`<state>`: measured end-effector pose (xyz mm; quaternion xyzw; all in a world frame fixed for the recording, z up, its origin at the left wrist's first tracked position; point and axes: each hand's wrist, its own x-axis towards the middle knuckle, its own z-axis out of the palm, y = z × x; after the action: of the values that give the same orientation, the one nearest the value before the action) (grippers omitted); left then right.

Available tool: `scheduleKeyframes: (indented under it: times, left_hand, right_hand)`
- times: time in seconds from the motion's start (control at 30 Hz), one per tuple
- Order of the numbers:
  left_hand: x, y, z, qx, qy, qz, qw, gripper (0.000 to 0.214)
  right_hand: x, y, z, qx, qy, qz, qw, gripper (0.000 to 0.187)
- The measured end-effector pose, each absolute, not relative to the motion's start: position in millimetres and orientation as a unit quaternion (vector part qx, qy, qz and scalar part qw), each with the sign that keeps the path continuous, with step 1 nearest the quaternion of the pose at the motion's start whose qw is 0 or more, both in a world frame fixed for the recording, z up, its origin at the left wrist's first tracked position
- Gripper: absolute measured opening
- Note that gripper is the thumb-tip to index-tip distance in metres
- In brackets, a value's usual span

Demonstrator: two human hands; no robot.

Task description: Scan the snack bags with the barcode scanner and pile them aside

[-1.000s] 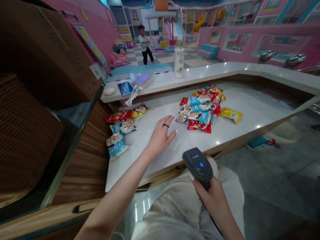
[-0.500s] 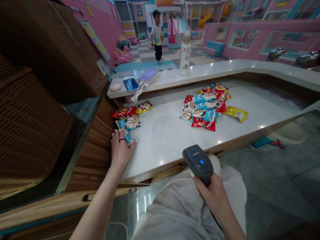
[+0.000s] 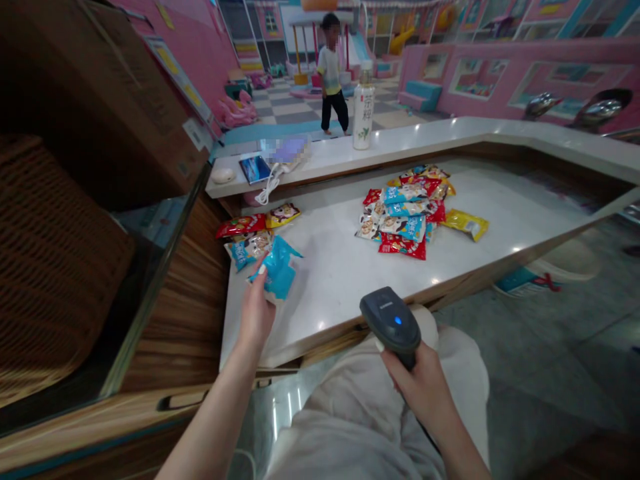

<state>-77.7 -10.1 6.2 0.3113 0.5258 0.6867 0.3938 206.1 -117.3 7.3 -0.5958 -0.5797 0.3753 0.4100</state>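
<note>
Pinched between the thumb and fingers of my left hand (image 3: pixel 259 303) is a blue snack packet (image 3: pixel 281 268), raised a little off the white counter (image 3: pixel 325 267). Just behind it, against the wooden side panel, lie a blue-and-white packet (image 3: pixel 246 248), a red packet (image 3: pixel 243 225) and a yellow packet (image 3: pixel 283 215). My right hand (image 3: pixel 425 373) is wrapped round the handle of a dark barcode scanner (image 3: pixel 391 320) with a lit blue light, held above my lap. To the right on the counter is a pile of snack packets (image 3: pixel 405 210) in blue, red and yellow.
A lone yellow packet (image 3: pixel 467 224) lies right of the pile. On the raised ledge stand a white bottle (image 3: pixel 363 113), a phone (image 3: pixel 255 169), a white cable (image 3: pixel 274 181) and a white rounded object (image 3: pixel 223 175). A person (image 3: pixel 331 73) stands beyond. Cartons and a wicker basket (image 3: pixel 55 267) are at left.
My left hand has picked up the blue packet from the counter and moved it to the right. The scanner stays in my right hand. The person beyond the ledge has come closer.
</note>
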Motion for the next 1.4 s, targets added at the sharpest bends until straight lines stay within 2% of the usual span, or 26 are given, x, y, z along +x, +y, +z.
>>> scheduleKeyframes:
  times: [0.13, 0.3, 0.4, 0.77, 1.0, 1.2, 1.4]
  left_hand:
    - [-46.1, 8.1, 6.5, 0.101, 0.453, 0.668, 0.582, 0.020]
    - [-18.1, 20.9, -2.1, 0.091, 0.417, 0.591, 0.684, 0.021]
    - [-11.6, 26.5, -12.7, 0.123, 0.421, 0.563, 0.700, 0.021]
    - [-13.5, 29.7, -21.9, 0.189, 0.410, 0.530, 0.718, 0.043]
    - [-13.5, 28.8, -24.7, 0.202, 0.388, 0.521, 0.733, 0.038]
    - [-15.1, 29.4, -29.4, 0.212, 0.395, 0.518, 0.729, 0.046]
    - [-14.1, 30.0, -24.6, 0.197, 0.415, 0.522, 0.719, 0.036]
  right_hand:
    - [203.5, -116.5, 7.7, -0.600, -0.567, 0.384, 0.413, 0.026]
    - [203.2, -115.9, 10.2, -0.608, -0.558, 0.394, 0.404, 0.024]
    - [202.9, -115.2, 10.7, -0.610, -0.558, 0.400, 0.395, 0.023]
    - [190.9, -105.8, 10.1, -0.606, -0.554, 0.429, 0.376, 0.021]
    - [193.1, -106.8, 12.6, -0.605, -0.562, 0.419, 0.378, 0.020]
    - [193.6, -107.8, 11.4, -0.610, -0.560, 0.415, 0.377, 0.020]
    - [194.2, -107.9, 9.0, -0.611, -0.558, 0.412, 0.381, 0.021]
